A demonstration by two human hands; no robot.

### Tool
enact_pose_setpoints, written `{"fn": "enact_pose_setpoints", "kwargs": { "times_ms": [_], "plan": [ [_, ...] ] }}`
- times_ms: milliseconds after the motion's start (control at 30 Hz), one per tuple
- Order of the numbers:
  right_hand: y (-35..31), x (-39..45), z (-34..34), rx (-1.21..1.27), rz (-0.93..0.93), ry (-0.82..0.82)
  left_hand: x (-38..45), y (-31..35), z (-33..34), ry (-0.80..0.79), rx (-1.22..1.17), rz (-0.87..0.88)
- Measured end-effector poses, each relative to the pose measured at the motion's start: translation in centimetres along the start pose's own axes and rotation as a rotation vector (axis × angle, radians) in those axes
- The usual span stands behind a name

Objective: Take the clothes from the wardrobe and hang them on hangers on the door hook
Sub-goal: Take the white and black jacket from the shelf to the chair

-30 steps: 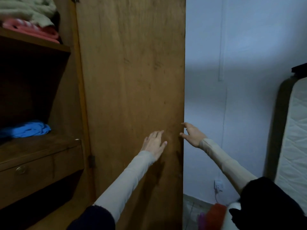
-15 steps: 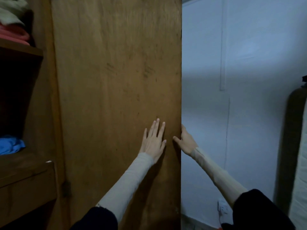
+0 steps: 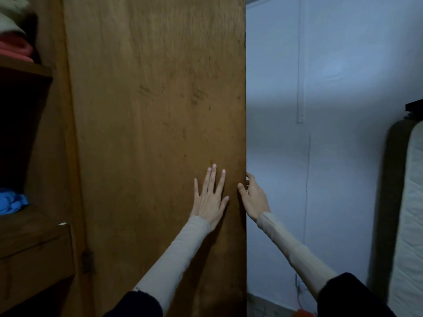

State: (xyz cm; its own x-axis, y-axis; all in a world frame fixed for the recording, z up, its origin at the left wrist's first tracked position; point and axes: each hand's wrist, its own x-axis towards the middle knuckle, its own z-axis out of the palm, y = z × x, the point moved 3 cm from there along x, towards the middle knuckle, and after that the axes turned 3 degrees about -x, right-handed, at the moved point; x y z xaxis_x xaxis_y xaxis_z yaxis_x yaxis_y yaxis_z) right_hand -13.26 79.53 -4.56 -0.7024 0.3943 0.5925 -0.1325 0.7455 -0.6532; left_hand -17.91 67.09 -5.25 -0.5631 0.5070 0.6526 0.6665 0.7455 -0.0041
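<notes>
Wardrobe door (image 3: 155, 133), centre of frame: brown wood, matt, grain running vertically, dotted with small dark scuffs. Shelf (image 3: 25, 69), upper left: darker wood, dull. Folded clothes (image 3: 13, 45) on it: soft cloth, pink under cream. Blue garment (image 3: 11, 202), left edge: crumpled cloth. Wall (image 3: 343, 110), right: pale painted, matt. Mattress (image 3: 412, 213), far right: quilted fabric.

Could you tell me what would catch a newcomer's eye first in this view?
The big wooden wardrobe door fills the middle. The left hand lies flat on it with straight fingers, and the right hand holds its free edge. At far left, a blue garment sits on a shelf, with pink folded clothes above.
</notes>
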Motion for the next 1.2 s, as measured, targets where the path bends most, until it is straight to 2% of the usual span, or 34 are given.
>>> {"fn": "enact_pose_setpoints", "kwargs": {
  "times_ms": [267, 467, 733, 1000, 1200],
  "plan": [
    [-3.8, -4.6, -3.8, -0.036, -0.103, 0.033, -3.4, 0.8, -6.0, 0.065, -0.128, 0.026],
    [-8.3, -9.0, -5.7, 0.061, -0.176, 0.102, -8.3, 1.5, -11.1, 0.094, -0.202, 0.068],
    [-14.7, -15.2, -6.4, 0.142, -0.299, 0.112, -15.4, 1.9, -16.7, 0.126, -0.22, 0.123],
    [-21.7, -20.4, -4.2, 0.186, -0.479, 0.024, -22.0, -2.3, -22.6, 0.281, -0.205, 0.085],
    [-27.0, -23.2, -0.5, 0.22, -0.616, -0.028, -26.0, -6.8, -26.7, 0.382, -0.073, 0.02]
  ]
}}
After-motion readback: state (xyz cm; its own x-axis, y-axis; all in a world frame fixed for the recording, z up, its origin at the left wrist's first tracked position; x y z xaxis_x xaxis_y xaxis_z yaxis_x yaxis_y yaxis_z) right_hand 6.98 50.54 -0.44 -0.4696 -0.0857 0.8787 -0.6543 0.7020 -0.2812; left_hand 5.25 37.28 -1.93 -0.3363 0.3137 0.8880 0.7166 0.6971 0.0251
